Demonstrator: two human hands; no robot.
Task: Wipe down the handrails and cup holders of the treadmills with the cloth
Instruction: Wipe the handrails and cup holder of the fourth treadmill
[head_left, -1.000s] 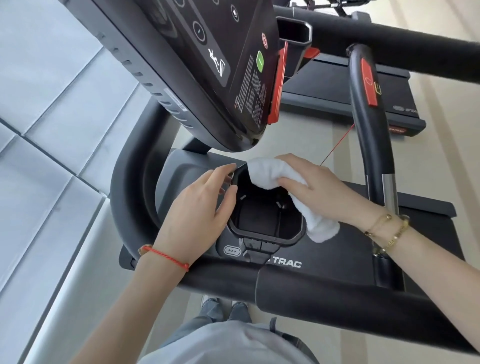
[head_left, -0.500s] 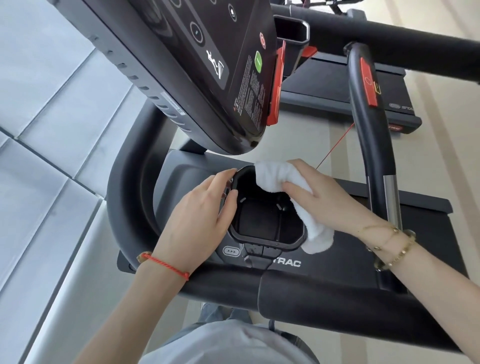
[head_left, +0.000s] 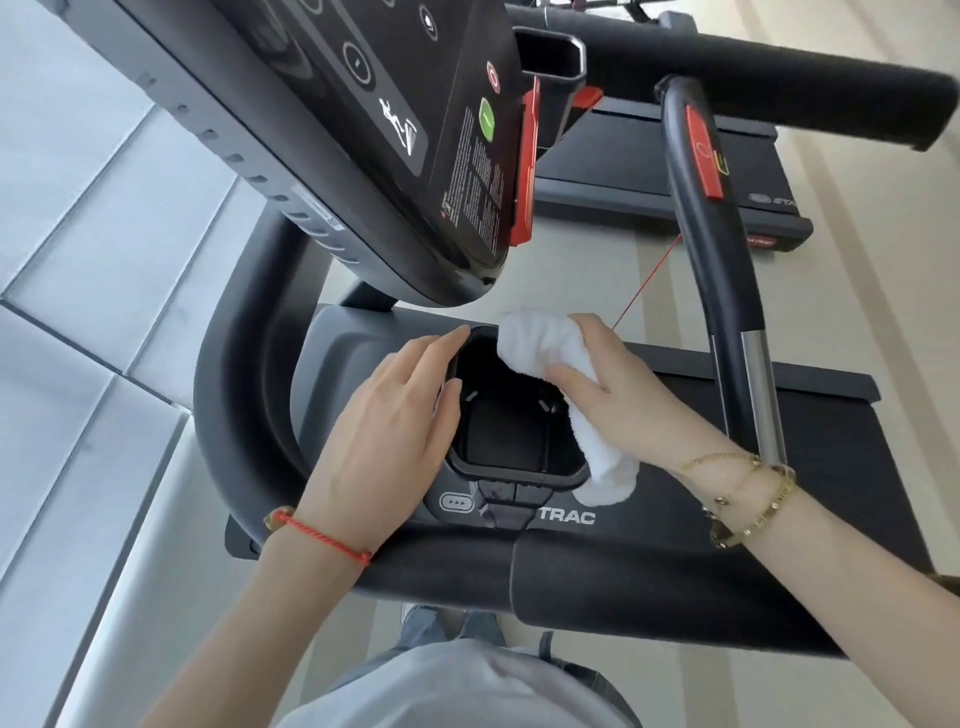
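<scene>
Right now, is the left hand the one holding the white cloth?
No: the right hand holds the white cloth at the cup holder rim, while the left hand rests flat beside it.

A dark console (head_left: 363, 119) with a green button (head_left: 486, 120) and a red safety clip (head_left: 525, 171) tilts over pale floor tiles (head_left: 78, 270), a thin red cord (head_left: 647, 283) trailing below it, and a second treadmill deck (head_left: 649, 171) lies beyond.
</scene>
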